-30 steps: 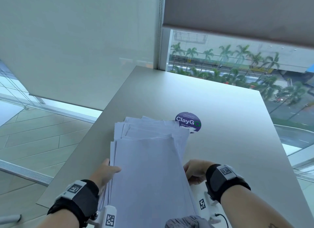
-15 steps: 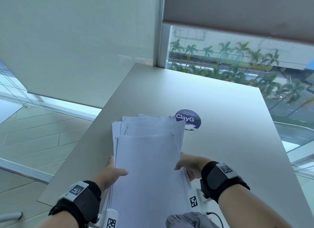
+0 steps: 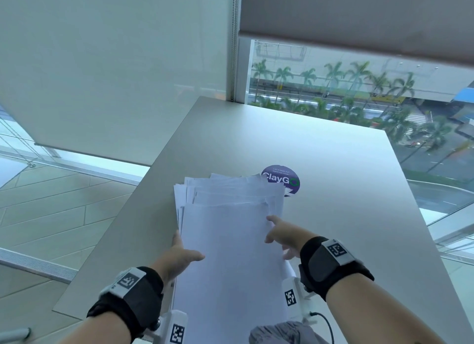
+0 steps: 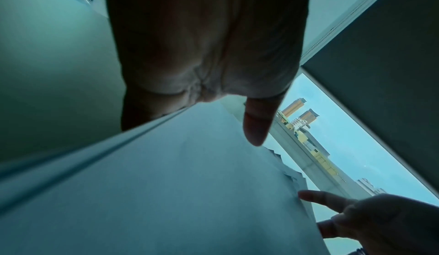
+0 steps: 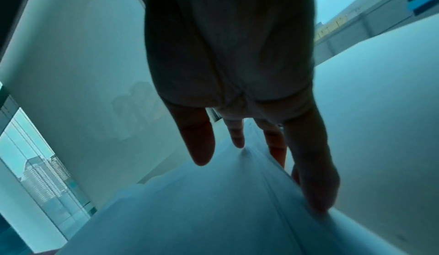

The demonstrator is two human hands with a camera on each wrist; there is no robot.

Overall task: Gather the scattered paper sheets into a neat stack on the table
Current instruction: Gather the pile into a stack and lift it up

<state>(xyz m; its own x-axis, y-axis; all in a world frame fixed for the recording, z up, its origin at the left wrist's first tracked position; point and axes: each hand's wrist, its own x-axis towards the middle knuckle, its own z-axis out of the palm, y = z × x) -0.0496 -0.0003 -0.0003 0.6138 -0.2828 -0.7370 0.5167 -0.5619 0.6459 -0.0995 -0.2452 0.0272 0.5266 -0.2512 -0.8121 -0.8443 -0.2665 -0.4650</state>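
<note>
A pile of white paper sheets lies lengthwise on the grey table, its far ends fanned and uneven. My left hand holds the pile's left edge. Its thumb lies on the top sheet and its fingers are hidden along and under the edge. In the left wrist view that thumb reaches over the paper sheets. My right hand is at the right edge, with fingers straight and spread. In the right wrist view its fingertips press the side of the paper sheets.
A round purple ClayGo sticker sits on the table just past the pile's far right corner. The table's left edge drops to a tiled floor. Window glass and roller blinds stand behind. Grey cloth shows at the bottom.
My right hand has slid forward along the pile's right edge and its fingers have straightened. The left hand has crept forward slightly. The sheets' sides look more even.
</note>
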